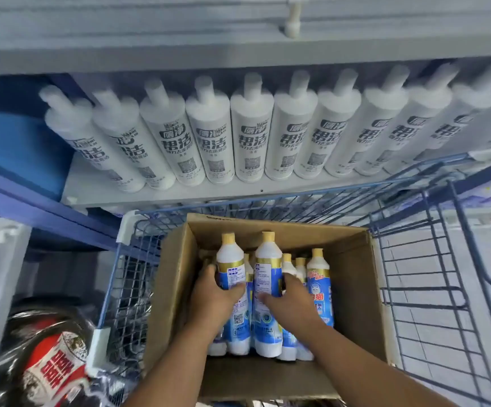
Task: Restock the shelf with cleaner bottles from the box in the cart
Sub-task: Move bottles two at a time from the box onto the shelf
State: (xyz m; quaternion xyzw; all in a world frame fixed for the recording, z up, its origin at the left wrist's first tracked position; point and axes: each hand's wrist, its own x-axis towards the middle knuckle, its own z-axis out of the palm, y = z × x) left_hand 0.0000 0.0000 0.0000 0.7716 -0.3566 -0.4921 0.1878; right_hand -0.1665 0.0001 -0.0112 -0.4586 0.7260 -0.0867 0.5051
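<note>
Both hands reach into the box (pixel 356 289) in the cart (pixel 432 259): left hand (pixel 213 292) and right hand (pixel 290 301) each wrap fingers round a bottle (pixel 229 259). Lift straight up, clear of neighbouring bottles, then to the shelf (pixel 165 195).

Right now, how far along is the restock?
Done: nothing judged yet; the shelf shows only white bottles. In hand: left hand and right hand each grip a blue-labelled bottle in the box. Left: several more bottles there.
</note>
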